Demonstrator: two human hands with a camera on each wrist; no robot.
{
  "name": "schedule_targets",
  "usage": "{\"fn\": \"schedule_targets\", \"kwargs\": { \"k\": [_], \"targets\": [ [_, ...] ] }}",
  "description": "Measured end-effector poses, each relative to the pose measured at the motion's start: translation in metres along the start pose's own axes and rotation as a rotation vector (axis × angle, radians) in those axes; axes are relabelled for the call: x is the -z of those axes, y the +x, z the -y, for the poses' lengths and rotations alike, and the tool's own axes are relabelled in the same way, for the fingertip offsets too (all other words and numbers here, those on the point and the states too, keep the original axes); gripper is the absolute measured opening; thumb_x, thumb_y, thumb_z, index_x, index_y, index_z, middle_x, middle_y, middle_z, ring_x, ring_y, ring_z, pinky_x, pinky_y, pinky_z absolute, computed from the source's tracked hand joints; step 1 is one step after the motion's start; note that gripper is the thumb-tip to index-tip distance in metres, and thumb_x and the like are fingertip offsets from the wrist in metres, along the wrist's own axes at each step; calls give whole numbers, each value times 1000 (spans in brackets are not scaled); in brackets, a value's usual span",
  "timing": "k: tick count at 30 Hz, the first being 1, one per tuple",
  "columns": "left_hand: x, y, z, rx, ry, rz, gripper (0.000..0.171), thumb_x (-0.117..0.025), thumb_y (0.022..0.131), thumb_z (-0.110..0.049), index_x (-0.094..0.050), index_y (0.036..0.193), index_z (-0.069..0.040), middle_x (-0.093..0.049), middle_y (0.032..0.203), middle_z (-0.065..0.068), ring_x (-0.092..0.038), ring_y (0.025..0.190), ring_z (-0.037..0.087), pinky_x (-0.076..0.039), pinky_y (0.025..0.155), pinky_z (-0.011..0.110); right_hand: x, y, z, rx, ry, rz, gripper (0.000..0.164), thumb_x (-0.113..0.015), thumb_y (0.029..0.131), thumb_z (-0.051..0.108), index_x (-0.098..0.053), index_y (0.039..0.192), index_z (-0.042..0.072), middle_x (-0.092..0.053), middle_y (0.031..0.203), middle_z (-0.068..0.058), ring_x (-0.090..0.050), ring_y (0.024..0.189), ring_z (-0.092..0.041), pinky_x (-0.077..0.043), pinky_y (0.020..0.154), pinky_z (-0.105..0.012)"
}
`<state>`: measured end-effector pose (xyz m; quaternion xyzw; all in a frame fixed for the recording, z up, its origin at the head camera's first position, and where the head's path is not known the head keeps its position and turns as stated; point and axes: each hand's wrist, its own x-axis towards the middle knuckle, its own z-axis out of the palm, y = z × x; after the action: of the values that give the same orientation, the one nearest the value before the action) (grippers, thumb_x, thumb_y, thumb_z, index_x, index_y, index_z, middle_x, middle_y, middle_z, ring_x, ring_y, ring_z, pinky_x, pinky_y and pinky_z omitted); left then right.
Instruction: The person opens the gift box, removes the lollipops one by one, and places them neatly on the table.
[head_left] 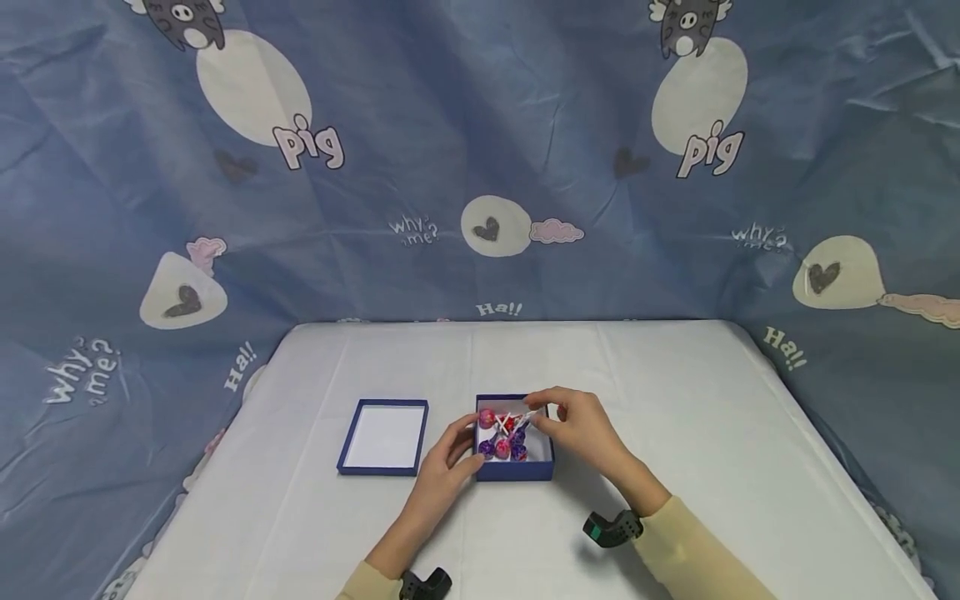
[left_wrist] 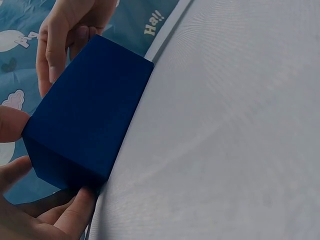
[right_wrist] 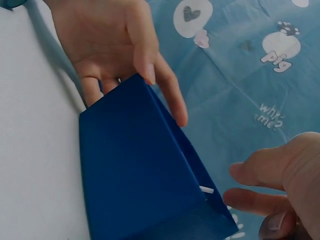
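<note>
An open blue box (head_left: 514, 472) stands on the white table, holding several lollipops (head_left: 503, 448) in red and purple wrappers with white sticks. At its left side, my left hand (head_left: 444, 468) holds the box, fingers and thumb against the left wall and rim. My right hand (head_left: 576, 423) reaches over the far right corner, thumb and index finger near the white sticks. In the right wrist view, a gap separates that hand's thumb and index finger, and a lollipop stick (right_wrist: 206, 189) pokes above the rim just beyond them. The box walls hide the lollipops in both wrist views.
A blue-edged lid (head_left: 387, 437) lies to the left of the box, its white inside facing up. Behind the white table (head_left: 660, 375) hangs a blue patterned cloth (head_left: 420, 150). Each wrist wears a black band (head_left: 615, 528).
</note>
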<state>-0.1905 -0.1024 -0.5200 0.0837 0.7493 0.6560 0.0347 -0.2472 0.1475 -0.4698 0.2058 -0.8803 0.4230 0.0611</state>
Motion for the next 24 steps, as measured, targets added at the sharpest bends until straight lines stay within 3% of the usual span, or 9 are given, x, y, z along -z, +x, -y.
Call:
{"fn": "schedule_targets", "kwargs": {
  "k": [4, 14, 24],
  "targets": [
    [-1, -1, 0, 0, -2, 1, 60, -66, 95, -12, -45, 151, -20, -43, 152, 17, -43, 139, 35, -37, 114, 42, -4, -1, 0, -5, -40, 8, 24, -79, 87, 16, -78, 111, 17, -73, 106, 10, -40, 55, -9, -36, 49, -24],
    [-2, 1, 3, -10, 3, 6, 60, -67, 95, -15, -46, 151, -21, -44, 151, 17, -43, 139, 34, -38, 113, 41, -11, -1, -3, -10, -76, 47, 28, -80, 86, 15, -77, 114, 17, -73, 109, 5, -47, 61, -10, -43, 53, -27],
    [-1, 1, 6, -13, 33, -3, 59, -66, 96, -16, -46, 151, -24, -45, 150, 15, -44, 139, 32, -39, 112, 37, -17, -2, -2, 22, -79, 56, 24, -79, 86, 12, -78, 110, 15, -74, 100, 5, -50, 61, -9, -44, 52, -26]
  ]
}}
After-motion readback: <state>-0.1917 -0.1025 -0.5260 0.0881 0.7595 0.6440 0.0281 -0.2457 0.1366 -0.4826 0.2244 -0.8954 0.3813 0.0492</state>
